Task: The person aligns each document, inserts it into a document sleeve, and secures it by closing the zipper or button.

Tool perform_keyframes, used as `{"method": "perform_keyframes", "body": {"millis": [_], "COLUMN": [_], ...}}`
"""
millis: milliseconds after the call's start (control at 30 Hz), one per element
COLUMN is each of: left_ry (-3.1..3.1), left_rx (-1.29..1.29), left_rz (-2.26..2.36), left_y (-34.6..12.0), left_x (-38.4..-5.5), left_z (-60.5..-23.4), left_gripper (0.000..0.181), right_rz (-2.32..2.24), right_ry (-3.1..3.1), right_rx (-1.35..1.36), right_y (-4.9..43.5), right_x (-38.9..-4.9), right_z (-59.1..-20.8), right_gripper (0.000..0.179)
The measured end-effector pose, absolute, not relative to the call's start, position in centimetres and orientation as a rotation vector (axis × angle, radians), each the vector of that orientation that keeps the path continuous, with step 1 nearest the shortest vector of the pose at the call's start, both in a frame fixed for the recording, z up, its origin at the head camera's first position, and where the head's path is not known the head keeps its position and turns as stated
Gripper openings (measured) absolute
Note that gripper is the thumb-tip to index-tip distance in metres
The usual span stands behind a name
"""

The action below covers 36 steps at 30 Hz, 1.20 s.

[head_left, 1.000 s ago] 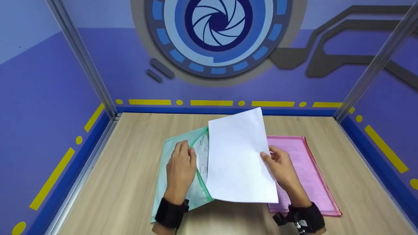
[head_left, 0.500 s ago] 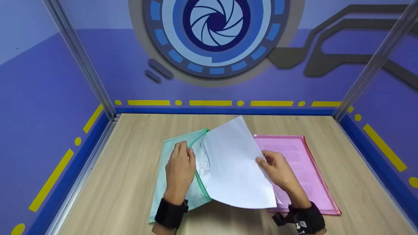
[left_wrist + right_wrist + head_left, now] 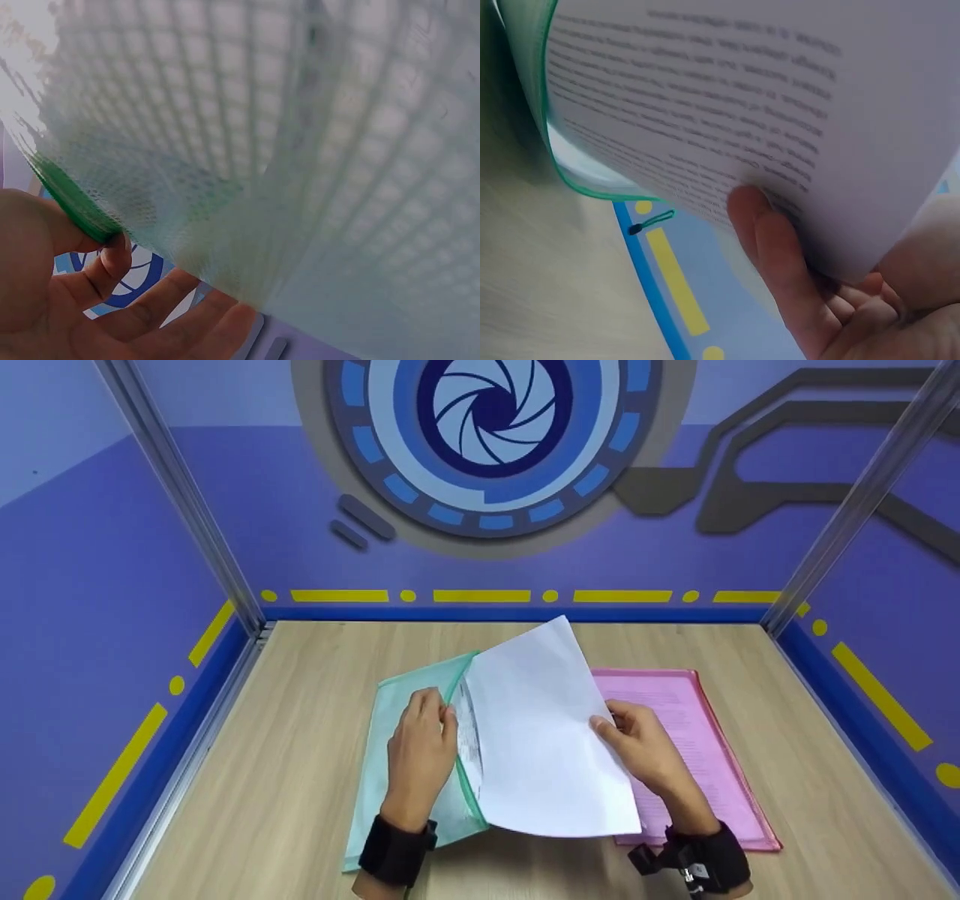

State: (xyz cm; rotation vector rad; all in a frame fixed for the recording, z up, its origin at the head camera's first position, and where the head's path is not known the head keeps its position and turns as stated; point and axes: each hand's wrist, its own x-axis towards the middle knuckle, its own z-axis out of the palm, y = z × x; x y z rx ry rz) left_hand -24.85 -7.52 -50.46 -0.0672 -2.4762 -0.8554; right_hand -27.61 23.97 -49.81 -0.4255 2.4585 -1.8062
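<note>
A green mesh zipper pouch (image 3: 366,795) lies on the left with its mouth held apart. My left hand (image 3: 421,754) pinches its green-trimmed edge; in the left wrist view thumb and forefinger close on the green trim (image 3: 79,202), the other fingers extended along the mesh. My right hand (image 3: 649,750) grips the right edge of white paper (image 3: 544,735), thumb in front and fingers behind. The paper's left side reaches into the pouch mouth, bowing a little. Printed text covers the underside of the paper (image 3: 705,112) in the right wrist view.
To the right, partly under the paper and right forearm, a pink zipper pouch (image 3: 701,765) with printed sheets inside lies flat on the wooden table (image 3: 262,780). A green zipper pull cord (image 3: 656,220) dangles from the green pouch. Blue-purple panels (image 3: 225,510) enclose the table.
The paper has shifted left and tilted, its upper corner dropping left and its lower edge bowing. My right hand has moved slightly left with it; my left hand stays at the pouch edge.
</note>
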Motion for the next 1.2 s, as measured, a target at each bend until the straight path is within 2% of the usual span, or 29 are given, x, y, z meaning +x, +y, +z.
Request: {"method": "perform_keyframes", "body": {"millis": [267,567,800,1033,1200], "left_ry": [-2.483,-2.574,-2.593,-2.56,-2.558], "left_rx": [-0.088,-0.207,-0.28,-0.263,-0.263], "left_rz": [-0.856,-0.824,-0.793,-0.781,-0.788], "left_y": [-7.6,-7.5,-6.7,-4.9,-4.1], "left_x": [-24.6,-24.3,-24.3,-23.8,-23.7], "left_z": [-50.3,-50.3,-50.3,-50.4,-50.7], "left_gripper": [0.015,0.015,0.029,0.014,0.013], "right_rz": [-1.802,-1.956,-1.945,-1.912,-1.852], "right_ry": [2.407,2.364,2.312,2.47,2.501], "right_rx": [-0.494,-0.303,-0.386,-0.341,-0.358], "right_y": [23.6,23.0,22.5,21.2,20.7], "right_x": [-27.7,-28.1,-28.1,-27.6,-27.3], "right_z": [-50.2,-51.0,-51.4,-51.4,-51.4], "right_gripper": [0.028,0.026,0.03,0.024,0.021]}}
